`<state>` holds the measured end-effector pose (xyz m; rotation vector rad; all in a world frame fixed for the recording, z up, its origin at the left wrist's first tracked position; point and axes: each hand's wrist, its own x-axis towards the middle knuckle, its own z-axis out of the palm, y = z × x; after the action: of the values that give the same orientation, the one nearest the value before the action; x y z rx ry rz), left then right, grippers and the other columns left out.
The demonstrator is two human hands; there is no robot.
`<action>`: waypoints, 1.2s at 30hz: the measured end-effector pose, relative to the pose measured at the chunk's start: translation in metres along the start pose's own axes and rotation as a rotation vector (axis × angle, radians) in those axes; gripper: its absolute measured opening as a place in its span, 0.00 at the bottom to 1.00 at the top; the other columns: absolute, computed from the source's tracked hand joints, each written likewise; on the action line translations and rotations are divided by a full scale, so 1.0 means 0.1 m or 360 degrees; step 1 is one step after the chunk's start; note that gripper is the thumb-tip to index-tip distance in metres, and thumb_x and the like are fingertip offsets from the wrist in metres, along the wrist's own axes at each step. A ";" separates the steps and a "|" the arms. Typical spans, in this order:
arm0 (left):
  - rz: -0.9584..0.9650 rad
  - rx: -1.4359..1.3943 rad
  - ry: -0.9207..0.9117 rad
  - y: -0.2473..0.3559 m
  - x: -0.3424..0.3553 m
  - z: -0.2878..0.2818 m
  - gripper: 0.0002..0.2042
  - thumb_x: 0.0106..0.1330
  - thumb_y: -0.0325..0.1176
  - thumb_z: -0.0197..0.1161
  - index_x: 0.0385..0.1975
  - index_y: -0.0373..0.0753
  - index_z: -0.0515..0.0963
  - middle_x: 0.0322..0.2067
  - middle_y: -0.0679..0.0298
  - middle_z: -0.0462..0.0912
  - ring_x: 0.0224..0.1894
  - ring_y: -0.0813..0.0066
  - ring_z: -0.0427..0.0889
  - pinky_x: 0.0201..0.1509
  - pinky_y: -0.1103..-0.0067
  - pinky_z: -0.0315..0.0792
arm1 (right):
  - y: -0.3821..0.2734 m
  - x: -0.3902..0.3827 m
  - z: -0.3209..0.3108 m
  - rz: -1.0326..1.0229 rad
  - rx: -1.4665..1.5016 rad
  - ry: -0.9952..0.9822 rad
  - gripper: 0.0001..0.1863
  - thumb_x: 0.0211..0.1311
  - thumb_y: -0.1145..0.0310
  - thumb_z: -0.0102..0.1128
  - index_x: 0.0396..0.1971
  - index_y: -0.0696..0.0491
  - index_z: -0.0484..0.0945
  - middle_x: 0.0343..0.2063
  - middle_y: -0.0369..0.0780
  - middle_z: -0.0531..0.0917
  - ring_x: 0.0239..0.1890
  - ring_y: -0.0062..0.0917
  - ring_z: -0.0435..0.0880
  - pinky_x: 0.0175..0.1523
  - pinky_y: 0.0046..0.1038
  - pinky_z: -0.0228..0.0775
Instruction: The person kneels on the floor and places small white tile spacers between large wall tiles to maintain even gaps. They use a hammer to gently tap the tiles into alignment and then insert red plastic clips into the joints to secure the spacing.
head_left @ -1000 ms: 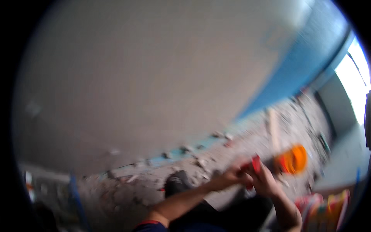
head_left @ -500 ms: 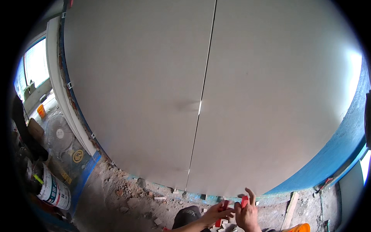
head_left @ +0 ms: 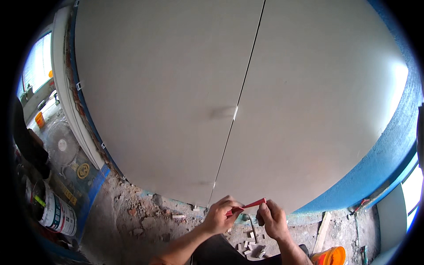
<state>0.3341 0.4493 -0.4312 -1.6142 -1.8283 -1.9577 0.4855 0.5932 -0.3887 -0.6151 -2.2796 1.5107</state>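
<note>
The left hand (head_left: 219, 216) is clasping red material (head_left: 254, 204), the right hand (head_left: 274, 221) is pinching its outer end, and the material, one piece or two being unclear, is spanning between them before the panels (head_left: 176, 110).

Lower right: orange bucket (head_left: 322, 258), wood strip (head_left: 323, 230) near it. Lower left: white bucket (head_left: 62, 216). Left: round fan (head_left: 62, 144).
</note>
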 end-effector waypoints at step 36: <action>0.0696 -0.0321 0.1275 -0.55 1.76 -2.08 0.08 0.74 0.31 0.53 0.32 0.35 0.70 0.21 0.63 0.77 0.17 0.86 0.66 0.18 0.87 0.56 | -1.74 1.49 0.28 -0.0682 -0.1622 0.1025 0.38 0.71 0.36 0.44 0.23 0.62 0.77 0.16 0.46 0.81 0.19 0.42 0.84 0.24 0.36 0.76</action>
<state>0.0854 0.4173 -0.3104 -0.9039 -0.9217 -2.1444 0.3162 0.5906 -0.2327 -0.6463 -2.2691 -0.1368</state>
